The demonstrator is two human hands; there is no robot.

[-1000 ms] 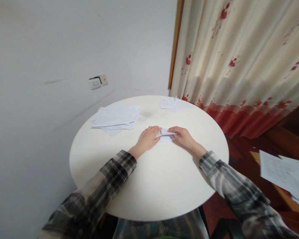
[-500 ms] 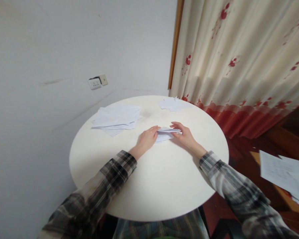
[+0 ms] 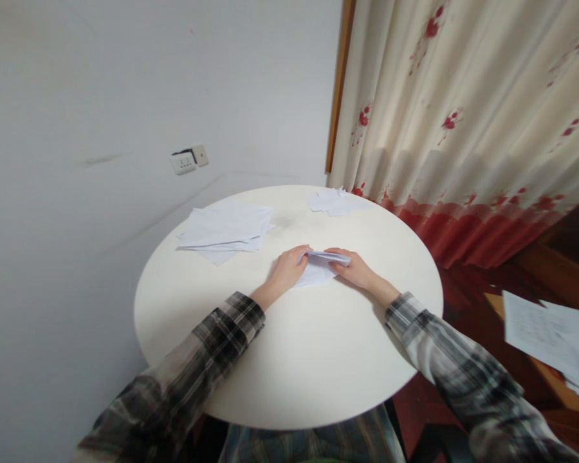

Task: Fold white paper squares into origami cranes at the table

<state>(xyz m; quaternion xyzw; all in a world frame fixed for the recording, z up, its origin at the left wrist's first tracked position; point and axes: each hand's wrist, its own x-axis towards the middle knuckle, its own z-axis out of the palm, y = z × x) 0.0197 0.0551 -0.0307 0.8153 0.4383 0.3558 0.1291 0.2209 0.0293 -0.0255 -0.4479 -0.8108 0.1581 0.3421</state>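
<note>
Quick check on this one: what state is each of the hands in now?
Left hand: closed, holding the left end of the folded white paper.
Right hand: closed, holding its right end.

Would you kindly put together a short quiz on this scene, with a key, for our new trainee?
1. True or false: both the left hand and the right hand are holding the folded paper.
2. On the round table, as seen from the person's seat, where does the large stack of paper lie?
A) At the near edge
B) On the far right
C) On the far left
3. Fill in the missing word: the band along the bottom of the curtain is ____.

Key:
1. True
2. C
3. red
</note>
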